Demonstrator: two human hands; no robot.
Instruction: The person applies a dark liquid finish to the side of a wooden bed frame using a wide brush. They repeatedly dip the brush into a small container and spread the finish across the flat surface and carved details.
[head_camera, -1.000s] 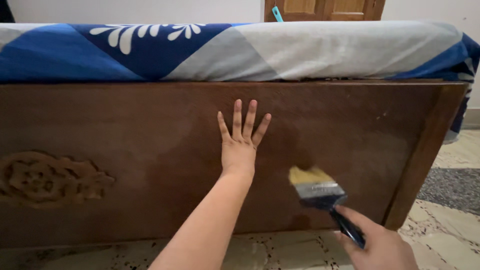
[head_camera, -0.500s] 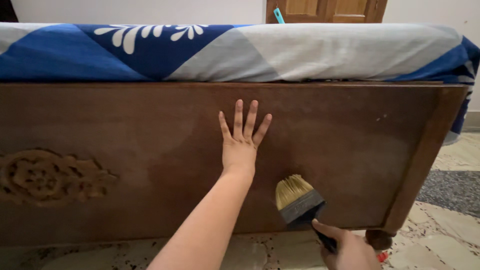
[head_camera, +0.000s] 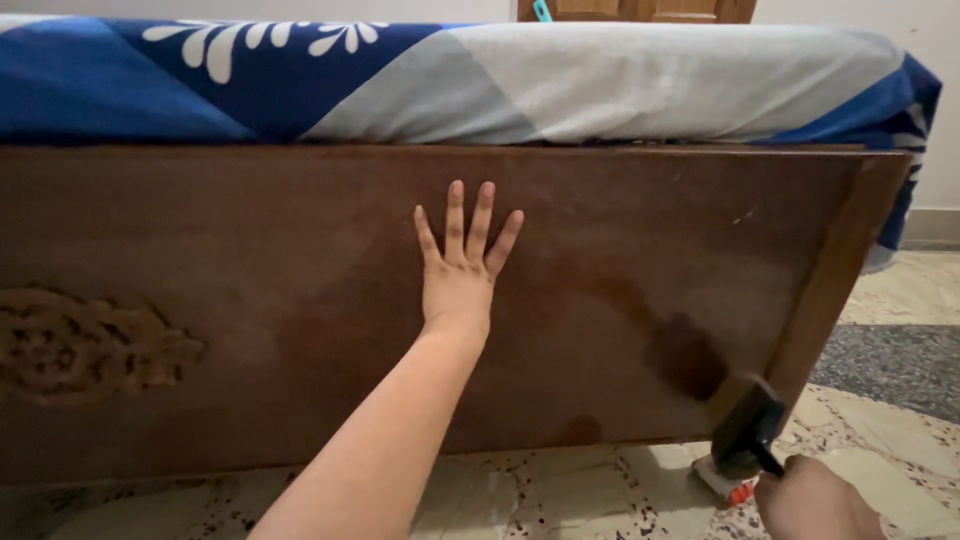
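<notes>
Hands well apart, each busy with its own thing. Left hand (head_camera: 458, 280): open, palm flat against the wooden panel (head_camera: 250, 230), fingers spread and pointing up toward the mattress edge. Holds nothing, only leans on the wood near its middle. Right hand (head_camera: 815, 502): low in the bottom right corner, closed round the dark handle of a paintbrush (head_camera: 745, 428). Partly cut off by the picture's edge, so no telling how the fingers wrap.

Brush axis slanted, handle down and to the right at the fist, head up and to the left, bristles meeting the panel's lower right corner beside the angled post (head_camera: 835, 275). Lies far to the right of and below the left hand. Just up-left of the bristles, a darker, wet-looking patch (head_camera: 685, 355) on the wood.

Under the brush head, on the floor (head_camera: 560, 500), a small white and red object (head_camera: 722, 480), possibly a container; contents hidden.

Farther out: carved ornament (head_camera: 90, 345) at the panel's left, blue, grey and white sheet (head_camera: 500, 80) over the mattress above, dark rug (head_camera: 890, 365) to the right.
</notes>
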